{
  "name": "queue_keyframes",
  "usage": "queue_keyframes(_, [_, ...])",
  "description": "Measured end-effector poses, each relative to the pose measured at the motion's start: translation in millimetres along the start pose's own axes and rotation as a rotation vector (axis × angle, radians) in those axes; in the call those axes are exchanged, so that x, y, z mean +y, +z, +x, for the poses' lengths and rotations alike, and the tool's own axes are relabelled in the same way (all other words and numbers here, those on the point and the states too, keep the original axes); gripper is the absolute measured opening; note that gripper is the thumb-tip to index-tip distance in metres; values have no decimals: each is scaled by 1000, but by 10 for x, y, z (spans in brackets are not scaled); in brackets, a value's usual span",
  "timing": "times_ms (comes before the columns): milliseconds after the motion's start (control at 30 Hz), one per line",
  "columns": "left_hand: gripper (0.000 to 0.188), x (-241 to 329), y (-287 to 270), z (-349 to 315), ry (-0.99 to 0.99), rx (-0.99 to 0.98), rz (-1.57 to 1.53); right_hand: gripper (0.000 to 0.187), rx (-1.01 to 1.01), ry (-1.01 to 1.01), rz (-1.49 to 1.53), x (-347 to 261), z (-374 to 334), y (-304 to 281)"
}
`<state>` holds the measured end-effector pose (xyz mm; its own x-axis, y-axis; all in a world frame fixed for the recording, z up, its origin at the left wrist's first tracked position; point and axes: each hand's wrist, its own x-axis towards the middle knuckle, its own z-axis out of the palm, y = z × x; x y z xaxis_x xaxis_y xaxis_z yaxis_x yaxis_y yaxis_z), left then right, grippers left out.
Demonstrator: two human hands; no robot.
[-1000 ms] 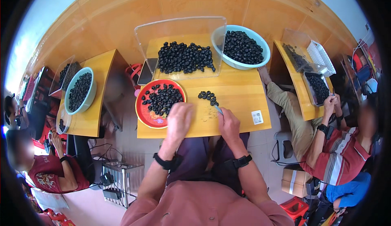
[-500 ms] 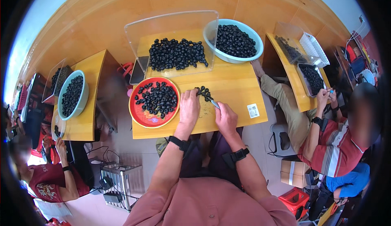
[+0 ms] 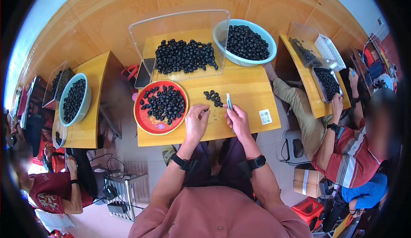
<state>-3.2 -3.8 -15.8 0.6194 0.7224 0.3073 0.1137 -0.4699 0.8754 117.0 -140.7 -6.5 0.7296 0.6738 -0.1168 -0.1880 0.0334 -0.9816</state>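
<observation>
My left hand point(image 3: 196, 123) is closed, a small black ring-like piece point(image 3: 206, 110) pinched between thumb and fingertips. In my right hand point(image 3: 239, 121) is a slim light-coloured cutter knife point(image 3: 229, 101), its tip pointing up and away from me. Just beyond both hands, a short cluster of round black pieces point(image 3: 212, 96) lies on the yellow wooden table point(image 3: 248, 86). Left of my left hand stands a round red tray point(image 3: 142, 124) with a yellow rim, partly filled with similar black pieces point(image 3: 168, 103). Dark crumbs dot the wood between my hands.
At the table's back, a clear plastic box point(image 3: 180, 16) holds black pieces, beside a full pale blue bowl point(image 3: 274, 51). A dark flat phone-like object point(image 3: 143, 77) lies left of the box. A white label point(image 3: 265, 116) is at right. People sit at tables on both sides.
My hands have drawn back from the cluster toward me, and my left hand now pinches one black piece. The knife has swung upright, away from the pieces.
</observation>
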Motion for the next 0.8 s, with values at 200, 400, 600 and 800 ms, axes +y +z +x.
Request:
queue_keyframes(200, [16,48,-36,3,-103,-21,-78,25,32,32,30,-18,0,0])
queue_keyframes(400, [16,20,-51,8,-39,-17,-30,25,36,23,60,3,14,-17])
queue_keyframes(600, [18,-64,-19,-2,12,1,-36,26,35,37,79,-4,1,-11])
queue_keyframes(800, [22,-35,-63,17,-9,-5,-43,24,7,90,29,-27,-20,0])
